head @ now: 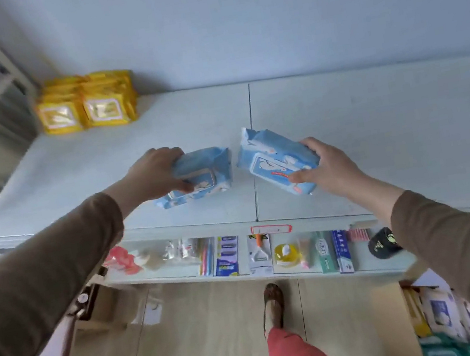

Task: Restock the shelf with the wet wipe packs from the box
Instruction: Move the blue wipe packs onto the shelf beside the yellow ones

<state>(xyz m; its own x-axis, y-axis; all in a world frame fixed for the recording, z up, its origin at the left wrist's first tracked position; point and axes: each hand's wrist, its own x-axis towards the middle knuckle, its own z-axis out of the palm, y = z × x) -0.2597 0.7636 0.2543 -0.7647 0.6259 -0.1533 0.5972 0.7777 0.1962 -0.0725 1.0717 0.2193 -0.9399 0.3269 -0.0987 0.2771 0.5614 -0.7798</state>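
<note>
The person reaches both arms out over the top shelf, a wide pale board. The left hand has its fingers and thumb curled round the end of a blue wet wipe pack. That pack seems to lie flat on the shelf, near the front edge. The right hand pinches a second blue pack at its near end — thumb on the front, fingers behind. This one is tilted, with its far end pointing up and away. The two packs are just beside each other but do not touch.

At the back left corner of the shelf sit two stacks of yellow packs, close to the wall.

Under the top shelf is a lower shelf with small goods in a row — toothbrushes, tubes and such. Down at the bottom right is the box, with more packs inside. A foot in a brown shoe stands on the wooden floor.
</note>
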